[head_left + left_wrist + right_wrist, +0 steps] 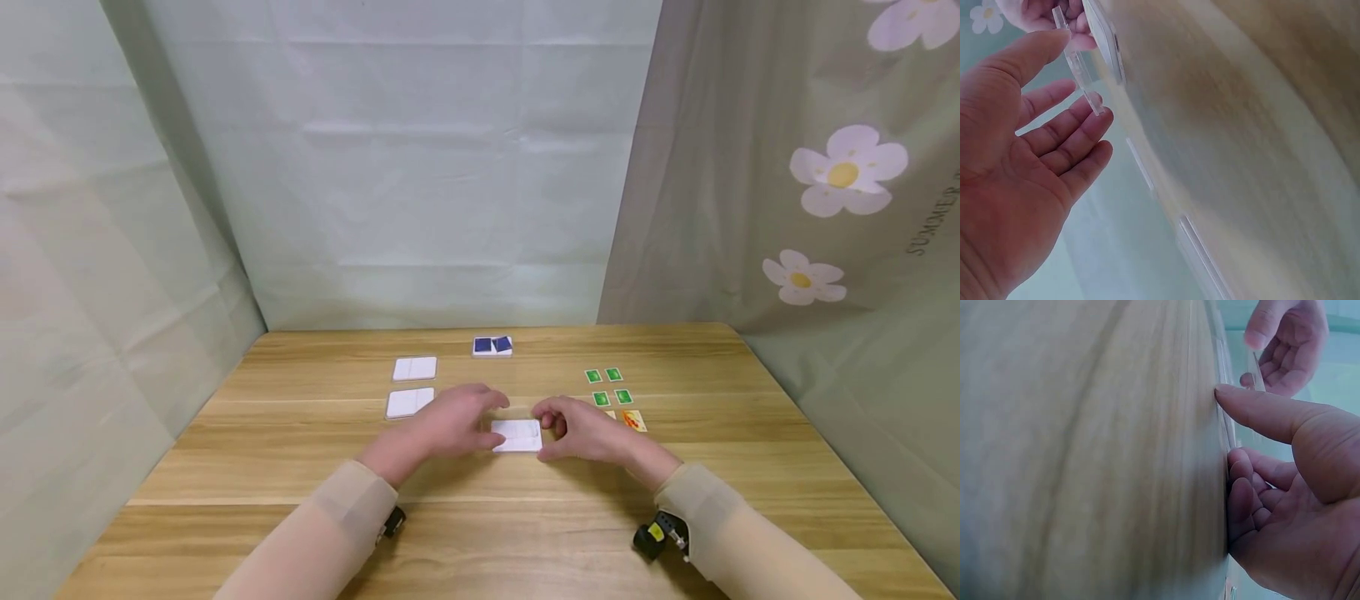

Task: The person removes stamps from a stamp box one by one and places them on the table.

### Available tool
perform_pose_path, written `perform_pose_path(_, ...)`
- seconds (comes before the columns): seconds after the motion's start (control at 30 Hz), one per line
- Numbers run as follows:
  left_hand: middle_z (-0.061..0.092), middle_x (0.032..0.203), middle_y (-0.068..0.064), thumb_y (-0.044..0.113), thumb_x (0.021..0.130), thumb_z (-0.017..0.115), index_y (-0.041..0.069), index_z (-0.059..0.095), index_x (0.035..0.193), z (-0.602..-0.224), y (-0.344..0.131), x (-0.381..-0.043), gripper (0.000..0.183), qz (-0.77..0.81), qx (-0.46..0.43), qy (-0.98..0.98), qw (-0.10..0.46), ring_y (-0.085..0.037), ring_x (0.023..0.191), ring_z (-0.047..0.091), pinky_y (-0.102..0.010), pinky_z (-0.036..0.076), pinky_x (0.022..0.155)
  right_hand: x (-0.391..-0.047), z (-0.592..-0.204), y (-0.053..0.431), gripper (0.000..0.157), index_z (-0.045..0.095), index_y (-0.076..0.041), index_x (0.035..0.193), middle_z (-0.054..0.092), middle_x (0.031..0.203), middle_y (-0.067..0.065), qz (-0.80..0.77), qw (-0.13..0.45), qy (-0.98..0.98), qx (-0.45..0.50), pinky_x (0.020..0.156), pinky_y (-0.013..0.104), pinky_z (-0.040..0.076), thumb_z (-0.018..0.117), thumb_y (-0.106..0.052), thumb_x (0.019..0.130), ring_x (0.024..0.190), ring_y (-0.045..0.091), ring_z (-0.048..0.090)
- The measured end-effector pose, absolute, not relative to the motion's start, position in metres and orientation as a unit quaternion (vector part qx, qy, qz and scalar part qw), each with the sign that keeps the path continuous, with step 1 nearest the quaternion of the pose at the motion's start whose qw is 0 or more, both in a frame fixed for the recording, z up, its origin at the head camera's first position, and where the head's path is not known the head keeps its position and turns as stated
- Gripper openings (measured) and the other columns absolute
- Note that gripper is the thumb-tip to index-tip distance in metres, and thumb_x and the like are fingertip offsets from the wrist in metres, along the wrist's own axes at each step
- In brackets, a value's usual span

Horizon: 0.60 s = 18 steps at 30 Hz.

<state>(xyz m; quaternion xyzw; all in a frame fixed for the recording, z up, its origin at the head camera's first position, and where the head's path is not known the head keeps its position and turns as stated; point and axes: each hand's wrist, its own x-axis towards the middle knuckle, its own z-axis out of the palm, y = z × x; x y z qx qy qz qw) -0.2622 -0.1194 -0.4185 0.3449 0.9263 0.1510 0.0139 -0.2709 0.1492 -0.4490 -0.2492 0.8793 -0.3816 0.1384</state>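
My left hand (pixel 461 421) holds a clear plastic lid (pixel 1079 62) by its edges, thumb on one side and fingertips on the other. The lid is tilted just above a flat white case (pixel 519 445), which lies on the table between both hands. At the case's right side, my right hand (pixel 588 429) grips it, with the thumb at the near corner and curled fingers at the far one. In the right wrist view the right thumb (pixel 1257 409) reaches the case's edge, low against the tabletop.
Two white cases (pixel 415 368) lie at the left. A further case (pixel 492 353) at the back bears two dark blue squares (pixel 482 344). Several small green cards (pixel 602 398) lie right, with an orange picture card (pixel 634 421) nearer, partly behind the right hand. Curtains enclose the wooden table (pixel 487 550).
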Motion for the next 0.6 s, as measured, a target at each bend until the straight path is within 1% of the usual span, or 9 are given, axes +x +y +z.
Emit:
perform_pose_path(0.23, 0.073, 0.125, -0.009, 0.028, 0.098, 0.087, 0.006, 0.071, 0.140, -0.4230, -0.1120, -0.2608, 0.050, 0.142, 0.348, 0.926, 0.028, -0.020, 0.101, 0.065, -0.041, 0.059, 0.093, -0.2696, -0.4485, 0.1504, 0.060, 0.065, -0.001, 0.136, 0.063, 0.109, 0.005, -0.389, 0.139, 0.874, -0.257, 0.081, 0.029, 0.047, 0.096, -0.012, 0.086, 0.096, 0.021, 0.056)
perform_pose_path(0.33, 0.073, 0.127, -0.009, 0.028, 0.098, 0.088, 0.006, 0.071, 0.140, -0.4238, -0.1101, -0.2599, 0.051, 0.142, 0.347, 0.926, 0.035, -0.019, 0.103, 0.066, -0.039, 0.059, 0.093, -0.2695, -0.4481, 0.1508, 0.060, 0.066, -0.002, 0.136, 0.063, 0.109, 0.006, -0.391, 0.140, 0.872, -0.259, 0.082, 0.029, 0.047, 0.096, -0.014, 0.087, 0.097, 0.021, 0.056)
perform_pose_path(0.47, 0.072, 0.129, -0.009, 0.029, 0.098, 0.087, 0.007, 0.071, 0.140, -0.4251, -0.1085, -0.2596, 0.051, 0.135, 0.348, 0.927, 0.037, -0.020, 0.108, 0.067, -0.040, 0.059, 0.097, -0.2698, -0.4478, 0.1512, 0.055, 0.067, -0.003, 0.133, 0.063, 0.110, 0.006, -0.393, 0.140, 0.869, -0.264, 0.082, 0.029, 0.047, 0.096, -0.015, 0.088, 0.097, 0.022, 0.056)
perform_pose_path(0.6, 0.072, 0.130, -0.009, 0.030, 0.098, 0.088, 0.007, 0.071, 0.140, -0.4267, -0.1081, -0.2595, 0.051, 0.131, 0.350, 0.927, 0.036, -0.021, 0.109, 0.067, -0.040, 0.059, 0.097, -0.2701, -0.4480, 0.1513, 0.051, 0.069, -0.005, 0.130, 0.063, 0.109, 0.005, -0.391, 0.139, 0.870, -0.266, 0.081, 0.029, 0.047, 0.096, -0.014, 0.088, 0.096, 0.022, 0.056)
